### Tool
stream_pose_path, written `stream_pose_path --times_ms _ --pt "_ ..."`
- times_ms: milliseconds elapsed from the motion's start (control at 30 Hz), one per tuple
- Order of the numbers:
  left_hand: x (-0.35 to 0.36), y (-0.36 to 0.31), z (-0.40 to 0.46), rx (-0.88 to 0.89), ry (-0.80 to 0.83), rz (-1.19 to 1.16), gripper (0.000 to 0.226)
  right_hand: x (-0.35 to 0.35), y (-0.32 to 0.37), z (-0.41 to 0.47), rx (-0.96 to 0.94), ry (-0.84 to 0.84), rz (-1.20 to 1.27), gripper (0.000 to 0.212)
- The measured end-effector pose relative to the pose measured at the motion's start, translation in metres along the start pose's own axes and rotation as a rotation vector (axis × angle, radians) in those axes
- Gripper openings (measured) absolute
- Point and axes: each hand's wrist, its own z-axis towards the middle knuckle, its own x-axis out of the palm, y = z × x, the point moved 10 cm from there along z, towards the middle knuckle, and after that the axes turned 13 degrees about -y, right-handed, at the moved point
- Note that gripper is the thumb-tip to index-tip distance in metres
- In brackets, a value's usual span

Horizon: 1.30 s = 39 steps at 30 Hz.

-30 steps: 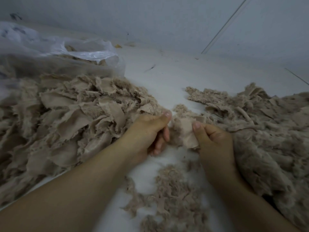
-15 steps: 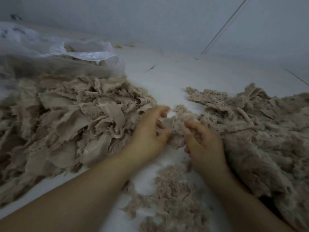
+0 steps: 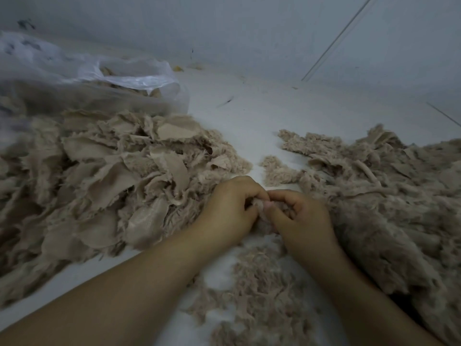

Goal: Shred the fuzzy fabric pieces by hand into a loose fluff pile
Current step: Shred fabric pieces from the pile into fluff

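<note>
Now | plastic bag: beige scraps inside | both hands: left hand, right hand pinching fabric piece

The heap of fabric scraps is beige cloth with two faces: a smooth, flat woven backing with a faint sheen on some pieces, and a shaggy pile fraying at the torn edges. The fabric pile opposite is the same beige cloth, mostly showing its rough, woolly, matt side. The fluff lying nearest is loose, wispy fibre, soft and dull. The bag is thin, translucent plastic, crinkled and glossy where light catches its folds. The floor beneath looks smooth, pale and matt.
</note>
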Motion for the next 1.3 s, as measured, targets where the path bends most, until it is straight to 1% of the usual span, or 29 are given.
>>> stream_pose_path --times_ms 33,167,233,300,367,400,433,500,567,633,700,733,833,867,900,933,1000,1033,1100,1167,1200,1267,1300 --pt "-0.001 0.003 0.001 -0.032 -0.015 -0.006 0.018 -0.001 0.001 0.000 -0.003 -0.012 0.002 0.011" --pt "0.001 0.014 0.003 -0.159 -0.001 -0.049 0.013 -0.011 0.002 0.002 0.017 -0.093 0.107 0.016" --pt "0.000 0.019 0.003 -0.202 -0.018 -0.068 0.017 -0.015 0.005 0.002 0.011 -0.118 0.139 0.019" --pt "-0.006 0.020 0.003 -0.233 -0.079 -0.117 0.022 -0.017 0.005 0.002 0.016 -0.146 0.147 0.020" --pt "-0.015 0.018 0.003 -0.241 -0.171 -0.173 0.026 -0.016 0.006 0.002 -0.008 -0.139 0.136 0.022" --pt "-0.018 0.016 0.003 -0.237 -0.205 -0.207 0.024 -0.012 0.010 0.002 -0.049 -0.105 0.108 0.022" --pt "-0.020 0.013 0.004 -0.226 -0.223 -0.242 0.022 -0.007 0.014 0.000 -0.110 -0.051 0.046 0.021" --pt "-0.024 0.007 0.005 -0.191 -0.248 -0.294 0.019 0.005 0.019 -0.004 -0.233 0.025 -0.123 0.029" --pt "-0.030 0.004 0.004 -0.170 -0.297 -0.313 0.022 0.001 0.012 0.001 -0.222 -0.021 -0.171 0.033" --pt "-0.034 0.004 0.003 -0.172 -0.333 -0.335 0.025 -0.012 -0.001 0.007 -0.130 -0.128 -0.118 0.026" --pt "-0.032 0.003 0.003 -0.173 -0.306 -0.349 0.021 -0.018 -0.008 0.008 -0.013 -0.167 -0.002 0.014" --pt "-0.030 0.001 0.002 -0.163 -0.281 -0.343 0.021 -0.018 -0.007 0.007 0.010 -0.162 0.036 0.016" --pt "-0.024 -0.008 -0.001 -0.107 -0.220 -0.296 0.029 -0.014 0.003 0.002 0.034 -0.113 0.168 0.043" --pt "-0.023 -0.010 -0.002 -0.093 -0.208 -0.295 0.030 -0.013 0.006 0.000 0.044 -0.095 0.207 0.047" --pt "-0.021 -0.012 -0.003 -0.093 -0.185 -0.319 0.031 -0.012 0.008 -0.001 0.037 -0.076 0.226 0.042" --pt "-0.018 -0.011 -0.004 -0.111 -0.156 -0.356 0.029 -0.010 0.012 -0.003 0.015 -0.054 0.222 0.032" --pt "-0.012 -0.006 -0.005 -0.194 -0.101 -0.435 0.020 -0.007 0.018 -0.004 -0.036 -0.015 0.184 0.016" --pt "-0.011 -0.002 -0.005 -0.232 -0.097 -0.467 0.015 -0.006 0.019 -0.004 -0.051 0.001 0.170 0.014" --pt "-0.010 0.004 -0.003 -0.285 -0.108 -0.517 0.003 -0.005 0.021 -0.004 -0.074 0.019 0.167 0.022" --pt "-0.005 0.012 -0.003 -0.341 -0.089 -0.536 0.017 -0.002 0.023 -0.006 -0.092 0.045 0.162 0.021" --pt "-0.002 0.016 -0.002 -0.363 -0.063 -0.527 0.019 -0.001 0.023 -0.007 -0.102 0.059 0.146 0.020" --pt "0.000 0.021 -0.001 -0.377 -0.037 -0.492 0.009 0.000 0.022 -0.008 -0.102 0.071 0.137 0.019" --pt "-0.001 0.023 0.000 -0.383 -0.057 -0.490 0.005 0.000 0.022 -0.008 -0.100 0.067 0.146 0.020"
